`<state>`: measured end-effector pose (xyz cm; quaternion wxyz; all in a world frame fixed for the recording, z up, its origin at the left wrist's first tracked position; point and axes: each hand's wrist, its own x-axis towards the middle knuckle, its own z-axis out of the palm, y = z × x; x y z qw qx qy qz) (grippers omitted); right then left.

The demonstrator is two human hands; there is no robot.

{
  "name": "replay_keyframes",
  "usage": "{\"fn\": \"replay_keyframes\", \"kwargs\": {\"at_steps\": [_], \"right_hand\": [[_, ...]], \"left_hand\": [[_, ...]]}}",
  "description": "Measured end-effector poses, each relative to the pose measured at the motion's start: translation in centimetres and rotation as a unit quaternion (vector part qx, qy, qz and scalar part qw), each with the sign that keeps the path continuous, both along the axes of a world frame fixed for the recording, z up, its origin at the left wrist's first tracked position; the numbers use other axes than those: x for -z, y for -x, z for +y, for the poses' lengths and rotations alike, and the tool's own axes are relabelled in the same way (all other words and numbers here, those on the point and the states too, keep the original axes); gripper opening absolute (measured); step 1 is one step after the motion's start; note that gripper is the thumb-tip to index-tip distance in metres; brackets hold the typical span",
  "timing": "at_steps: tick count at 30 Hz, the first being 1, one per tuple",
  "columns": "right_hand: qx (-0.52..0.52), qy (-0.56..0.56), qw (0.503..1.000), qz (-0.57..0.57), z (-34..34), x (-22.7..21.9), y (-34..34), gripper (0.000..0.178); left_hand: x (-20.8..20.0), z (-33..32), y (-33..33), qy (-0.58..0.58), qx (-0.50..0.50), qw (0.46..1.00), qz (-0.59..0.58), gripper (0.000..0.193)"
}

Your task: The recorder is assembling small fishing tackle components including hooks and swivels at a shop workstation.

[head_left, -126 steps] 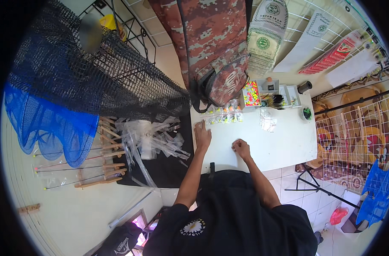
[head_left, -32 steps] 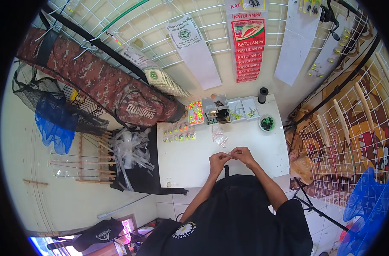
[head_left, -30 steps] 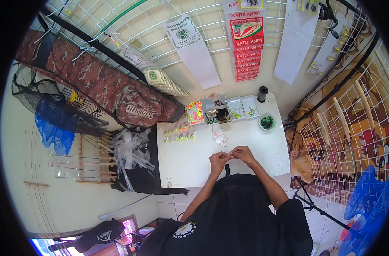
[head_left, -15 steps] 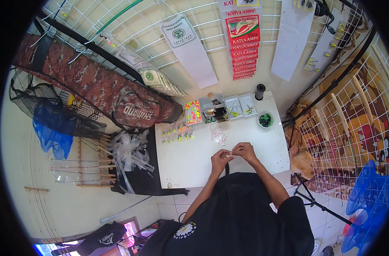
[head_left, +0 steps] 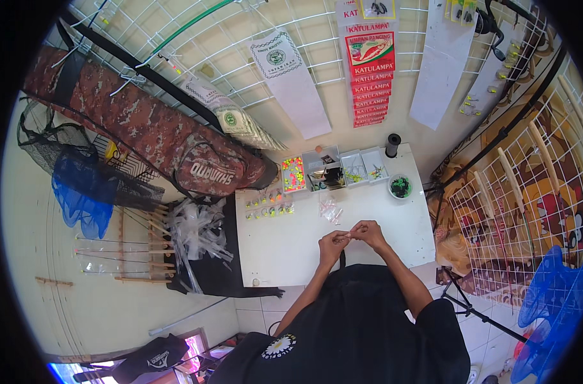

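Observation:
Over the near part of the white table (head_left: 285,256), my left hand (head_left: 332,244) and my right hand (head_left: 368,234) meet fingertip to fingertip. Both are closed in a pinch. Something tiny and pale seems to be between the fingertips, too small to name. Just beyond my hands lie small clear plastic packets (head_left: 330,212) with reddish marks. To their left, small packaged pieces (head_left: 269,210) in silver and yellow-green are set out in rows.
Along the table's back stand a box of bright beads (head_left: 293,174), a clear box with dark contents (head_left: 325,171), white trays (head_left: 373,164), a tub of green and black bits (head_left: 400,186) and a black cylinder (head_left: 392,144). A camouflage bag (head_left: 138,121) leans left; wire grids hang around.
The whole view has shifted slightly, so the table sits a little lower in it. My hands stay pinched together in nearly the same pose.

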<state>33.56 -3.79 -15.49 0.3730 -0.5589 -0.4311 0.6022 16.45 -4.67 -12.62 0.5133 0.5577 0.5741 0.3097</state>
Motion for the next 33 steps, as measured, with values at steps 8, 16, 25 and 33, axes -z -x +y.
{"fn": "replay_keyframes", "kwargs": {"at_steps": [8, 16, 25, 33], "right_hand": [[-0.006, -0.026, 1.0, -0.011, 0.3, -0.9, -0.1, 0.018], [-0.058, -0.056, 0.994, -0.074, 0.1, -0.6, -0.4, 0.016], [-0.074, -0.086, 0.985, -0.128, -0.3, -0.9, 0.1, 0.018], [-0.009, -0.115, 0.991, -0.066, -0.2, 0.1, 1.5, 0.009]], "left_hand": [[-0.7, 0.1, -0.1, 0.005, -0.024, 1.0, 0.018, 0.027], [0.3, -0.8, 0.0, -0.044, -0.033, 0.998, -0.005, 0.025], [-0.2, -1.2, -0.4, -0.085, -0.047, 0.993, 0.065, 0.022], [-1.2, -0.6, -0.2, -0.136, 0.005, 0.989, 0.058, 0.032]]}}
